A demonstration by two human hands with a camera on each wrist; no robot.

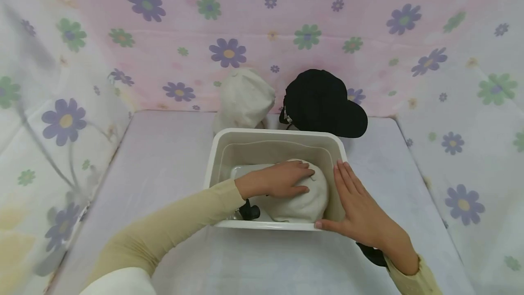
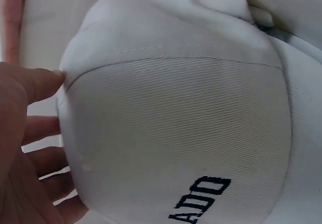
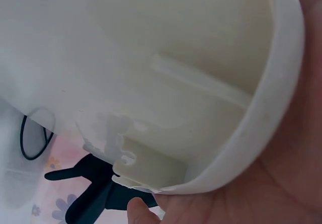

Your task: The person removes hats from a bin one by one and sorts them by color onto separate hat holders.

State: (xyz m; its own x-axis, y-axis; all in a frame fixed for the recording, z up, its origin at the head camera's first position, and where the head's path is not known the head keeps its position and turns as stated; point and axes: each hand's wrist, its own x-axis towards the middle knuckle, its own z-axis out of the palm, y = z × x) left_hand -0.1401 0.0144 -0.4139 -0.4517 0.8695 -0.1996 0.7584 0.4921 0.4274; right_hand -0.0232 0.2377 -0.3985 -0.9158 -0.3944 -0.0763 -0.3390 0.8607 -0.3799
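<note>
1. Count: one white bin (image 1: 282, 226); one white cap (image 1: 304, 206) inside it; one cream cap (image 1: 245, 97) and one black cap (image 1: 321, 104) beyond it; two hands.
2. Surface: pale table (image 1: 172, 149), enclosed by floral fabric (image 1: 254, 17).
3. Positions from bin centre: white cap, 4 o'clock; cream cap, 11 o'clock; black cap, 1 o'clock.
4. Left hand (image 1: 284, 179): fingers extended, thumb apart, resting on the white cap.
5. Right hand (image 1: 360, 208): fingers straight, together; thumb spread, touching the bin rim at 4 o'clock.
</note>
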